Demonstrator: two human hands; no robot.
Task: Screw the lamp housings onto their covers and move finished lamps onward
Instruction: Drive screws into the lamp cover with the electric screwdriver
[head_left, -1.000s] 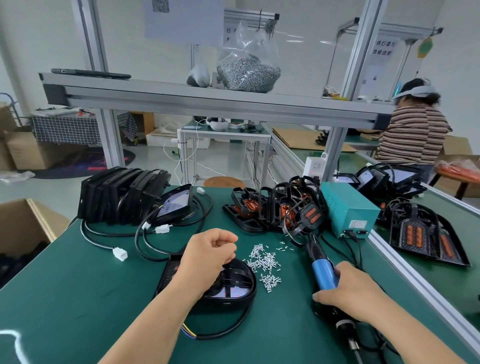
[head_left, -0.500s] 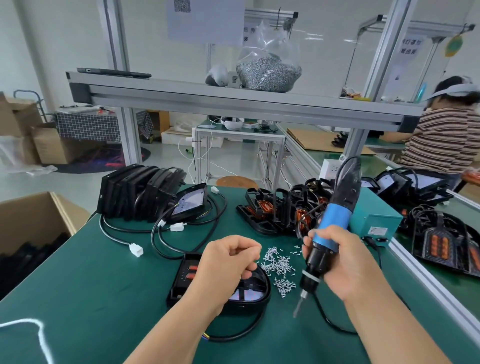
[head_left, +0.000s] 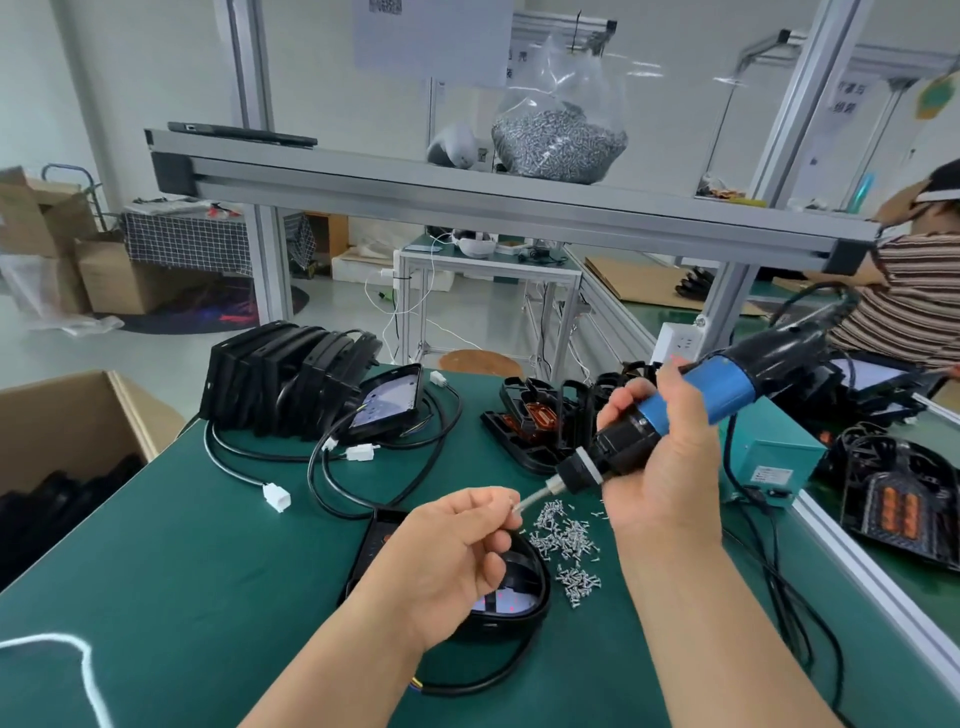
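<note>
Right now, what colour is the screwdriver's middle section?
Blue on the screwdriver, black at both ends; head view.

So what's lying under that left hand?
A black lamp on the green table, its cable trailing out. The left hand covers its middle, so that part cannot be seen.

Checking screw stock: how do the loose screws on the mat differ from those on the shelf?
The loose screws lie scattered bare on the green mat; shelf screws are heaped in a clear bag. The loose screws are a thin small patch; the shelf screws a much bigger mass. Both look small and silver.
</note>
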